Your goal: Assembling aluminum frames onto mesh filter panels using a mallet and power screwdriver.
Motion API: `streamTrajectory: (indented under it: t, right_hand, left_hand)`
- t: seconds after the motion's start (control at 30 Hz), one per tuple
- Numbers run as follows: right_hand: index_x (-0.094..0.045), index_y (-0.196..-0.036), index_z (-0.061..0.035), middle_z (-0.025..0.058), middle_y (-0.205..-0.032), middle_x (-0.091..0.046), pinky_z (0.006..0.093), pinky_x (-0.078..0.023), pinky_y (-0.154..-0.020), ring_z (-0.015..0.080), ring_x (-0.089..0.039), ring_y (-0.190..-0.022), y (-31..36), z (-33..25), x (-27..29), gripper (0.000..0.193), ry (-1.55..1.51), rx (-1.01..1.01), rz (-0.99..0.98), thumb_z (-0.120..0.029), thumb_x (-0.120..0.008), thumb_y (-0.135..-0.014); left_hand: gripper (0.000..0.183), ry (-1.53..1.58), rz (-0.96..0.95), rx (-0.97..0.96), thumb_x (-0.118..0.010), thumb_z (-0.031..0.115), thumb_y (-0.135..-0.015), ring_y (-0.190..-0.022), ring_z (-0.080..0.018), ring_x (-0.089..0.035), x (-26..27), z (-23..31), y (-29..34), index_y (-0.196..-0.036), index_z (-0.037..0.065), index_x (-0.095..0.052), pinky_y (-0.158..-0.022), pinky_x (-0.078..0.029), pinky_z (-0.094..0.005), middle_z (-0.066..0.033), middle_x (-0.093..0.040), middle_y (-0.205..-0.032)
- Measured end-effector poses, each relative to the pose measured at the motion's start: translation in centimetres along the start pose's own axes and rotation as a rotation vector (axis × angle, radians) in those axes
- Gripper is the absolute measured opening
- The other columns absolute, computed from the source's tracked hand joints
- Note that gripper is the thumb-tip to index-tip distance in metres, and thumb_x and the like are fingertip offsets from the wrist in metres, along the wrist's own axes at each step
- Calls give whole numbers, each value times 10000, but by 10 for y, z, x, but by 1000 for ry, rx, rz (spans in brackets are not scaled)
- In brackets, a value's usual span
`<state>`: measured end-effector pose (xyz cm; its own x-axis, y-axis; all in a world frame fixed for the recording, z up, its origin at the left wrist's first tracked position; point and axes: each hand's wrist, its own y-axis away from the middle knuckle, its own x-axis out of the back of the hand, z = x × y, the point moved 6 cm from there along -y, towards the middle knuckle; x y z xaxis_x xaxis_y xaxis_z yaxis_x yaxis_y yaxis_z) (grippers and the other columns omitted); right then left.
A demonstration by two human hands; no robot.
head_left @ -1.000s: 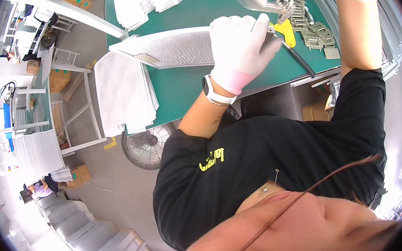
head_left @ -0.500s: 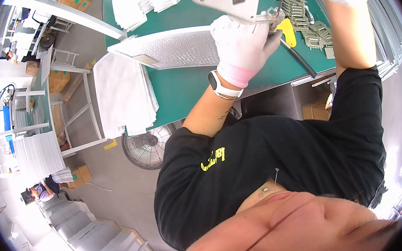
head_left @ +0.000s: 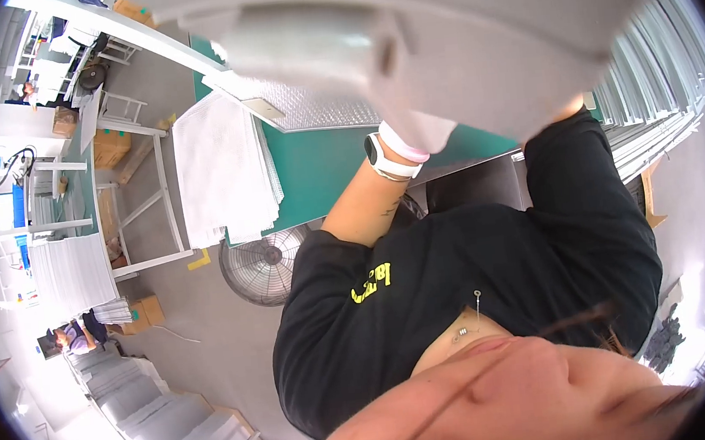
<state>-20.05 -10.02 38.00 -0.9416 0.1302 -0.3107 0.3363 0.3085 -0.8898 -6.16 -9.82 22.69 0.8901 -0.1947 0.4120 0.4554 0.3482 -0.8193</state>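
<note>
A large light-grey housing (head_left: 481,55), blurred and close, fills the top middle and covers most of the work area. Behind its lower edge, only the cuff and wrist side of my left hand (head_left: 409,142) show, in a white glove with a pink cuff, beside a white watch. The fingers are hidden. My right hand is out of sight behind the same housing; a bit of that forearm (head_left: 567,108) shows above the black sleeve. Left of the housing, a long white panel with a diamond-textured face (head_left: 321,108) lies on the green tabletop (head_left: 309,169), near my left wrist.
A stack of white sheets (head_left: 220,169) overhangs the table's left edge. Many long white strips (head_left: 652,72) are stacked at the right. A round floor fan (head_left: 265,266) stands below the table edge. White frames, cartons (head_left: 112,147) and people farther off are at the left.
The grey housing appears much larger and lower, now covering my left glove, the green-grey parts and the yellow-and-black tool. My right arm has drawn in lower, and its hand remains out of sight.
</note>
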Motion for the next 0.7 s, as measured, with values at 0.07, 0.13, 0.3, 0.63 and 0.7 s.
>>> streamTrajectory:
  t: [0.07, 0.13, 0.3, 0.63, 0.7]
  right_hand:
    - [-691, -954, 15, 28, -816, -665, 279, -494, -617, 116, -611, -678, 4, -12, -18, 121, 555, 248, -215, -84, -645, -902]
    - [-673, -1034, 36, 27, -778, -640, 246, -477, -534, 111, -603, -639, 15, 32, -6, 213, -466, -521, 55, -139, -636, -918]
    - [-550, -1235, 75, 73, -719, -559, 171, -355, -412, 90, -493, -517, 20, 21, -68, 436, -631, -933, -167, -211, -633, -918]
    - [-531, -1253, 73, 52, -682, -524, 203, -348, -417, 88, -449, -499, 31, -8, -91, 481, -793, -944, -637, -238, -657, -908]
    - [-579, -1219, 49, 79, -783, -605, 241, -435, -478, 123, -546, -583, 44, 29, -64, 385, -643, -903, -101, -178, -646, -915]
  left_hand:
    - [175, 11, 36, -62, -800, 136, -760, -638, -205, -620, -3, -5, 0, -846, 42, -680, -583, -483, -334, -50, -634, -730]
    - [172, 45, 51, -91, -793, 137, -760, -643, -213, -622, -1, 5, -3, -828, 45, -665, -586, -484, -339, -57, -626, -719]
    - [203, 132, -88, 99, -796, 139, -720, -645, -231, -582, 0, 14, -10, -832, 62, -645, -633, -448, -374, -41, -608, -719]
    - [229, -211, 14, -198, -819, 190, -672, -698, -214, -577, 16, 40, -14, -812, 125, -650, -675, -442, -368, -1, -599, -747]
    - [216, -233, 34, -82, -811, 216, -705, -704, -220, -606, 25, 35, -8, -822, 117, -659, -649, -468, -361, -4, -627, -774]
